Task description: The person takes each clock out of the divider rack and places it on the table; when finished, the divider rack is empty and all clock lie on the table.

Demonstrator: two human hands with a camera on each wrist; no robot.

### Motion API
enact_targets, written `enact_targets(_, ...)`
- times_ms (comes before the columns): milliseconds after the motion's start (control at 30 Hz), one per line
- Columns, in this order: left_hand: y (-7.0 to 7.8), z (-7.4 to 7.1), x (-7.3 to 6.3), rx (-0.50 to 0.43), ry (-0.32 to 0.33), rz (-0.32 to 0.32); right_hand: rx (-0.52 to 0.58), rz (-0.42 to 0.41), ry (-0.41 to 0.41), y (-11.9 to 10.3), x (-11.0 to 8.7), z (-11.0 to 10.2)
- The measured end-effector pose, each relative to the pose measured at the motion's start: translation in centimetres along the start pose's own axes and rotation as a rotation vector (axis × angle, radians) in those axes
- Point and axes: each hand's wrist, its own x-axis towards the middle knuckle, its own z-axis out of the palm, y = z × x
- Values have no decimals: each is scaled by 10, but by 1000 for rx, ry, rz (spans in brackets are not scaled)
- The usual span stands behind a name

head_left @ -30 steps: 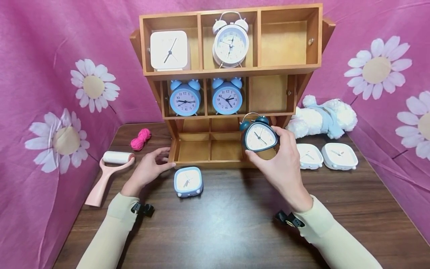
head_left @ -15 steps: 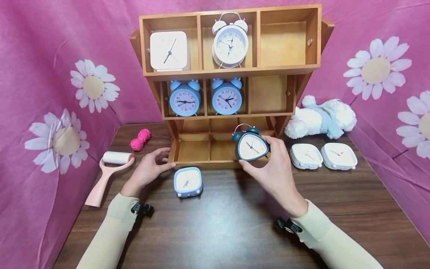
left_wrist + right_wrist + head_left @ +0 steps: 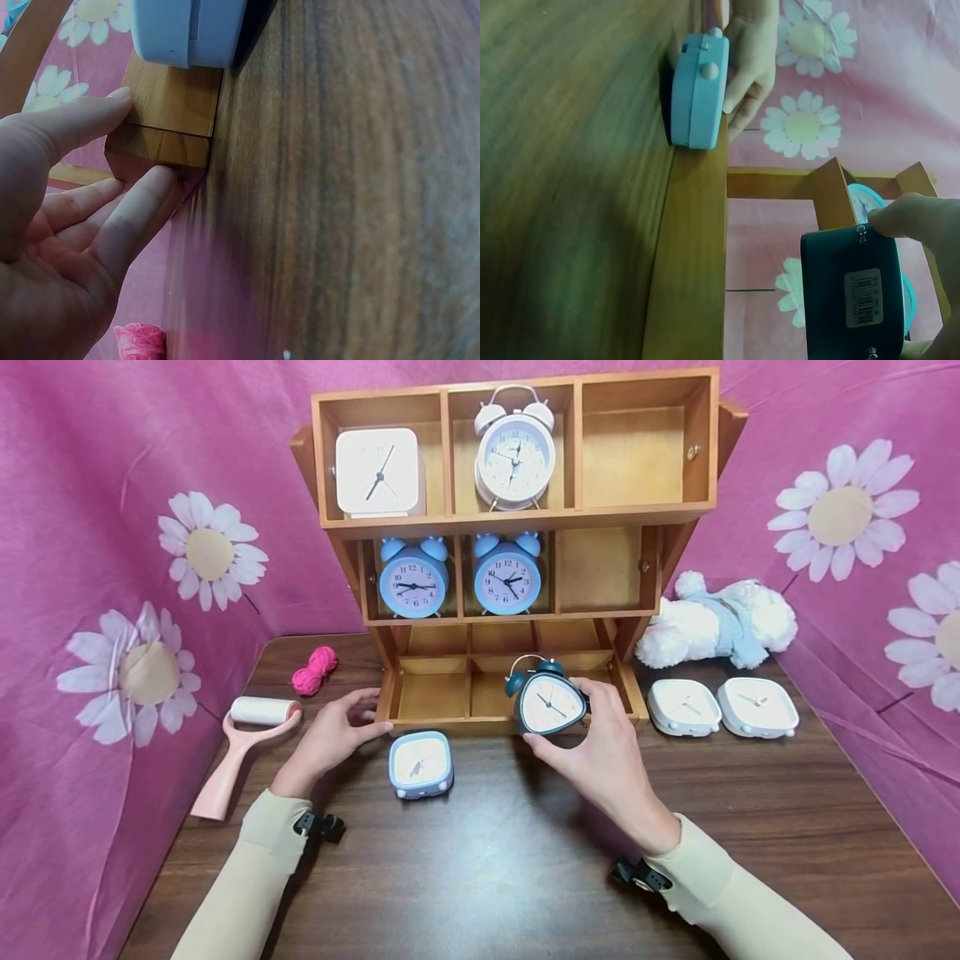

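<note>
My right hand grips a dark green, rounded-triangle twin-bell alarm clock by its sides, thumb below and fingers at the right. The clock is tilted, in front of the shelf's bottom tier. Its green underside with a label shows in the right wrist view. My left hand holds the lower left corner of the wooden shelf, thumb on the front and fingers at the side; the left wrist view shows the wooden corner between them. A small blue clock sits on the table just right of that hand.
On the upper tiers stand two white clocks, one square and one twin-bell, and two blue twin-bell clocks. Two white clocks, a plush toy, a lint roller and pink yarn lie around the shelf.
My right hand has carried the green alarm clock down and to the left, from beside the shelf's lower right to before its bottom tier. The left hand has stayed still.
</note>
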Motion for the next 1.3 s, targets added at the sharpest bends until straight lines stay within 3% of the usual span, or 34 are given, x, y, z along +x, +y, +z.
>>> enact_targets(333,1,2,0,9,26,46,-22,-13,-81,6,-13,11)
enact_targets(1300,1,1,-1,13,17,15,-90,18,-238,11,-41,38)
